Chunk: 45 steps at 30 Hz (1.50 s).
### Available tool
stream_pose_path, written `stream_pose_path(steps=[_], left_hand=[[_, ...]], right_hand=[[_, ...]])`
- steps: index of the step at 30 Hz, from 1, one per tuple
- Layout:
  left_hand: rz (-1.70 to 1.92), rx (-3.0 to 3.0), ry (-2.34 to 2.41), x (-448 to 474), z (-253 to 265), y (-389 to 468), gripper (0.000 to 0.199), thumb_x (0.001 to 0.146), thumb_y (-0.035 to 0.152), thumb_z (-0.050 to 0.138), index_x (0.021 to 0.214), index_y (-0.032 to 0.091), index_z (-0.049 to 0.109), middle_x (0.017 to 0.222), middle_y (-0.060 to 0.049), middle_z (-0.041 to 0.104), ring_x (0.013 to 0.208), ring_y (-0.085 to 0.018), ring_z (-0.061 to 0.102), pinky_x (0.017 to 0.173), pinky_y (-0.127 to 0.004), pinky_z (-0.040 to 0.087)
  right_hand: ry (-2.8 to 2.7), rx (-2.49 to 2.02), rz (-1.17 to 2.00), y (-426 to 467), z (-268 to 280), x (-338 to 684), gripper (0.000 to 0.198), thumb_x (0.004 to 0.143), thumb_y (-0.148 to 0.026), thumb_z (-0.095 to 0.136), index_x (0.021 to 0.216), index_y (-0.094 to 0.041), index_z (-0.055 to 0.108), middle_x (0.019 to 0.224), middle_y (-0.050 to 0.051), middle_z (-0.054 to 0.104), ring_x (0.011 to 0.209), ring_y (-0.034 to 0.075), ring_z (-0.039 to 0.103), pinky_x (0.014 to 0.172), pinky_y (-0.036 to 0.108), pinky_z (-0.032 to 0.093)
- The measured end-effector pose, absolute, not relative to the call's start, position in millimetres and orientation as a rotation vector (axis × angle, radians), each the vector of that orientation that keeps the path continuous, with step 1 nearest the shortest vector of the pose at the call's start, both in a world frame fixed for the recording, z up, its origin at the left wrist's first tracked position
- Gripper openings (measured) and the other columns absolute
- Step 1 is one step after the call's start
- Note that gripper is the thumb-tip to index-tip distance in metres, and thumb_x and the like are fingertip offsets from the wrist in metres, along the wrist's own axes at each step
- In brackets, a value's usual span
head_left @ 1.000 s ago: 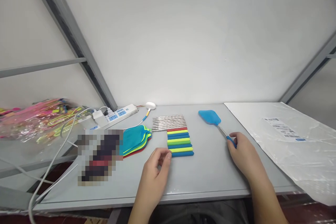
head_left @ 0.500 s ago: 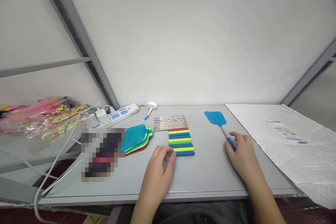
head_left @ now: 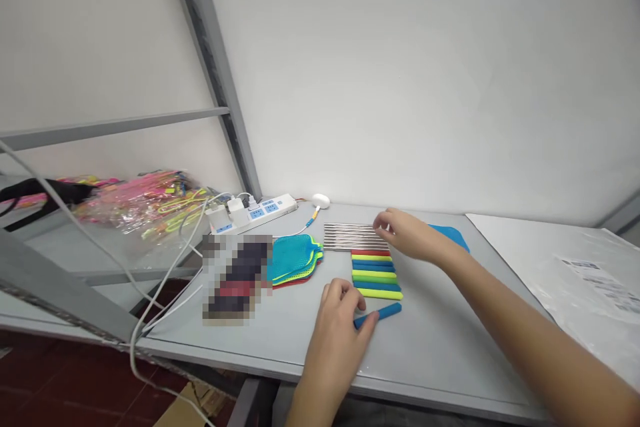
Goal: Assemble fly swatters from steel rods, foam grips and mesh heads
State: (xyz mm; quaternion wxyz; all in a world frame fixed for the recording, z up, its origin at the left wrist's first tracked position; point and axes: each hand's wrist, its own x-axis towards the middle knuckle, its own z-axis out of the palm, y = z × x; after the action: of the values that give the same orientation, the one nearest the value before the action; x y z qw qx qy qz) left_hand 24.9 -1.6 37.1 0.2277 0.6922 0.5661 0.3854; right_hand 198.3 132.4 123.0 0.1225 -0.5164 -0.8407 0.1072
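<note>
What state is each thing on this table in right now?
Left hand: pinching a blue grip, pulled askew from the row.
Right hand: fingers on the metal rods.
Grips: lying in a row.
Mesh heads: stacked flat.
Power strip: plugs in.

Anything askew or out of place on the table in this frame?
One blue handle lies slanted, apart from the neat row of coloured handles, with the left hand on its near end. The right hand rests on the metal rods. Nothing looks spilled or damaged.
</note>
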Motion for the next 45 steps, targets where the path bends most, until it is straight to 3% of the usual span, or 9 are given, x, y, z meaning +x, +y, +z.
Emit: stream_pose_path(steps=[8,17,22,26,28,30,33,37,45], left_hand=[[1.027,1.938,1.478,25.6,29.2,-4.4,0.016,0.072,0.015,0.073,0.078,0.021,0.059,0.100,-0.006,0.053,0.098,-0.026,0.049,0.080,-0.039,0.044],[0.984,1.880,1.341,21.1,41.2,-10.6,0.013,0.082,0.028,0.070,0.087,0.022,0.060,0.093,-0.002,0.061,0.087,-0.020,0.054,0.071,-0.029,0.041],[1.136,1.599,1.321,19.0,44.2,-14.8,0.012,0.087,0.034,0.064,0.087,0.022,0.061,0.082,0.001,0.062,0.071,-0.014,0.053,0.063,-0.024,0.039],[1.313,1.471,1.313,16.3,41.4,-14.9,0.016,0.086,0.036,0.065,0.085,0.020,0.063,0.074,0.001,0.058,0.066,-0.013,0.052,0.062,-0.024,0.040],[1.358,1.479,1.304,16.6,41.8,-14.1,0.017,0.086,0.037,0.065,0.084,0.020,0.064,0.074,0.000,0.057,0.066,-0.013,0.052,0.062,-0.024,0.040],[1.349,1.542,1.292,20.4,44.4,-13.4,0.018,0.088,0.038,0.063,0.084,0.020,0.065,0.077,-0.001,0.057,0.068,-0.014,0.052,0.064,-0.025,0.041],[1.283,1.697,1.242,34.9,50.4,-13.2,0.017,0.092,0.035,0.057,0.086,0.021,0.065,0.088,-0.005,0.059,0.082,-0.018,0.054,0.075,-0.028,0.043],[1.215,1.848,1.148,61.4,51.9,-13.8,0.015,0.096,0.027,0.048,0.090,0.021,0.059,0.097,-0.006,0.059,0.094,-0.020,0.051,0.086,-0.031,0.040],[0.893,1.755,1.168,78.0,41.6,-12.6,0.017,0.100,0.027,0.036,0.098,0.023,0.053,0.092,-0.001,0.063,0.086,-0.019,0.055,0.077,-0.030,0.040]], right_hand=[[-2.730,-1.448,0.348,234.7,86.0,163.3,0.033,0.093,-0.036,0.057,0.122,-0.019,0.056,0.124,0.008,0.058,0.103,0.021,0.061,0.086,0.042,0.053],[-2.817,-1.504,0.271,249.8,75.5,165.9,0.033,0.093,-0.036,0.057,0.122,-0.019,0.057,0.124,0.008,0.058,0.103,0.020,0.061,0.086,0.042,0.053],[-2.603,-1.583,0.140,234.0,103.7,184.8,0.016,0.092,-0.025,0.053,0.101,-0.015,0.060,0.088,0.009,0.065,0.078,0.020,0.061,0.069,0.033,0.048],[-2.301,-1.624,0.123,185.7,135.6,212.1,0.018,0.092,-0.027,0.040,0.105,-0.019,0.051,0.079,0.006,0.061,0.064,0.017,0.054,0.057,0.031,0.041],[-1.931,-1.466,0.512,146.5,148.2,219.8,0.009,0.088,-0.027,0.045,0.093,-0.023,0.050,0.068,0.000,0.052,0.059,0.014,0.049,0.058,0.031,0.040],[-1.609,-1.220,0.946,102.7,156.8,220.9,0.004,0.086,-0.030,0.048,0.087,-0.026,0.048,0.052,-0.008,0.028,0.047,0.011,0.033,0.058,0.032,0.041],[-1.273,-1.016,1.266,44.7,161.1,213.8,0.001,0.085,-0.030,0.051,0.085,-0.030,0.052,0.050,-0.010,0.010,0.041,0.010,0.016,0.056,0.033,0.041],[-1.089,-0.699,1.482,8.7,149.9,205.0,0.015,0.091,-0.025,0.046,0.084,-0.026,0.059,0.049,-0.010,0.012,0.043,0.009,0.020,0.058,0.029,0.039],[-1.079,-0.540,1.535,13.6,109.6,207.1,0.024,0.093,-0.017,0.042,0.082,-0.022,0.063,0.048,-0.009,0.021,0.046,0.008,0.025,0.063,0.028,0.038]])
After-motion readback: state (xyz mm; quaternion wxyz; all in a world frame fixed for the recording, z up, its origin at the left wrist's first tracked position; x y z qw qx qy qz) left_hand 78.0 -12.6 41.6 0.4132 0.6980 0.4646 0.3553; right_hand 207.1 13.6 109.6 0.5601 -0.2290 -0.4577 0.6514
